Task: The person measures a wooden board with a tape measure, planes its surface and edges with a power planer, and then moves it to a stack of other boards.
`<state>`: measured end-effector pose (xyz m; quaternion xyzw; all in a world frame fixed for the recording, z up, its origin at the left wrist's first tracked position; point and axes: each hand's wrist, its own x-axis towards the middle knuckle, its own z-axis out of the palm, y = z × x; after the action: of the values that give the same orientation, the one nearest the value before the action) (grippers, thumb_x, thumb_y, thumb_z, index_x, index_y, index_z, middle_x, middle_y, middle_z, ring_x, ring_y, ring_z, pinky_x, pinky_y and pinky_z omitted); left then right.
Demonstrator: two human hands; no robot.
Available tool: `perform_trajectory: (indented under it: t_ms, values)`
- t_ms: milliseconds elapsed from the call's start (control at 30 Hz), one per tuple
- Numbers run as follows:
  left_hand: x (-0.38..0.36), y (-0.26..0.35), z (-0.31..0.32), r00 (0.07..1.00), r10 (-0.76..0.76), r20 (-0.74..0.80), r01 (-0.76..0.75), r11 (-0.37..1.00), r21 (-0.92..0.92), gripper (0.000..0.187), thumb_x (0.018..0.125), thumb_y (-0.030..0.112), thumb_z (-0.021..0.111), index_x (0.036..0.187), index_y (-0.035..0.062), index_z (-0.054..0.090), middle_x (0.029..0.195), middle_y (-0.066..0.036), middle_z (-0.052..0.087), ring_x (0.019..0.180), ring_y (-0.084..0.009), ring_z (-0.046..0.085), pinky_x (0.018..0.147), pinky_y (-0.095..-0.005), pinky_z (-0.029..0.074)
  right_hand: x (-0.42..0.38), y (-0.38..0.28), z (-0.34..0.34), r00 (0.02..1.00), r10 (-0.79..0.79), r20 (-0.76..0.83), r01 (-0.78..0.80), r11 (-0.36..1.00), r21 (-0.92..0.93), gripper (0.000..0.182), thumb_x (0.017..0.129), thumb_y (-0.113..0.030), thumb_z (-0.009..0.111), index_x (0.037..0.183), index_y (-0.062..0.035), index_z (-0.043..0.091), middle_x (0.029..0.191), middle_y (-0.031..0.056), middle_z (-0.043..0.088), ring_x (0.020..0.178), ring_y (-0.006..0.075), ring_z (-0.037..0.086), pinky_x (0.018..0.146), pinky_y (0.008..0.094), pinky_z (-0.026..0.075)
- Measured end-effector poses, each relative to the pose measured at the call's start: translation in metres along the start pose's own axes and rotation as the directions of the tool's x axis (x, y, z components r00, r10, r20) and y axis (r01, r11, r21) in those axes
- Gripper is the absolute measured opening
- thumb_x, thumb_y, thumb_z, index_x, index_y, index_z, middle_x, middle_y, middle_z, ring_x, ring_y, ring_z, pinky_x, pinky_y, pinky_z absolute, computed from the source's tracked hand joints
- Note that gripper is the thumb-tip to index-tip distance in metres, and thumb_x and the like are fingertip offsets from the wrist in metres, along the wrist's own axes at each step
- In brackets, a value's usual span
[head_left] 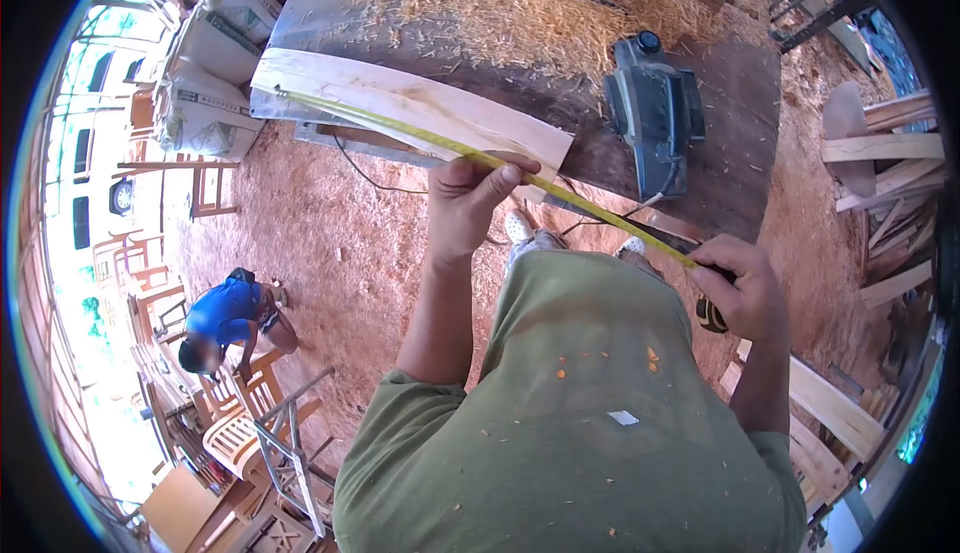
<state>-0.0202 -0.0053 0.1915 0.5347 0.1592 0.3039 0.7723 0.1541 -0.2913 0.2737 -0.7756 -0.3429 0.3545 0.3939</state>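
Note:
A yellow tape measure blade runs stretched out along a pale wooden board, from its far left end to my right hand. My left hand pinches the blade between thumb and fingers near the board's right end. Closed around the blade and the tape measure is my right hand; part of the black and yellow case shows below its fingers. The board lies on a dark workbench. To the right of the board, an electric hand planer rests on the bench.
Wood shavings cover the bench's far side. A cord hangs off its near edge. Filled sacks stand at left. A person in blue bends over wooden chairs. Timber pieces are stacked at right.

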Motion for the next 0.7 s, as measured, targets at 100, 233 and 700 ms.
perform_trajectory:
  t_ms: [100, 233, 700]
  values:
    - [0.007, 0.012, -0.009, 0.992, -0.012, -0.124, 0.023, 0.996, 0.09, 0.007, 0.088, 0.002, 0.071, 0.091, -0.004, 0.072, 0.091, -0.014, 0.074, 0.078, -0.0139, 0.067, 0.072, -0.026, 0.054, 0.0, 0.017, 0.002, 0.997, 0.058, 0.042, -0.059, 0.998, 0.02, 0.017, 0.083, -0.006, 0.063, 0.094, 0.0053, 0.068, 0.081, 0.0122, 0.066, 0.077, 0.0177, 0.064, 0.069, 0.0296, 0.048]
    - [0.015, 0.028, -0.021, 0.961, 0.014, -0.278, 0.023, 0.991, 0.132, 0.01, 0.089, 0.004, 0.07, 0.09, -0.0066, 0.071, 0.09, -0.014, 0.074, 0.075, -0.0137, 0.066, 0.07, -0.0254, 0.054, 0.0, 0.036, -0.003, 0.979, 0.167, 0.115, -0.172, 0.985, 0.031, 0.014, 0.084, -0.007, 0.063, 0.09, 0.0045, 0.067, 0.076, 0.007, 0.063, 0.072, 0.0133, 0.06, 0.064, 0.0285, 0.046]
    - [0.026, 0.06, -0.06, 0.783, 0.188, -0.593, -0.102, 0.979, 0.177, 0.011, 0.088, 0.004, 0.071, 0.089, -0.0069, 0.071, 0.083, -0.014, 0.073, 0.065, -0.0131, 0.066, 0.061, -0.0234, 0.054, -0.006, 0.155, -0.024, 0.856, 0.367, 0.363, -0.412, 0.91, 0.052, 0.017, 0.087, -0.017, 0.064, 0.088, -0.0004, 0.068, 0.073, 0.0005, 0.061, 0.069, 0.0084, 0.055, 0.064, 0.0265, 0.045]
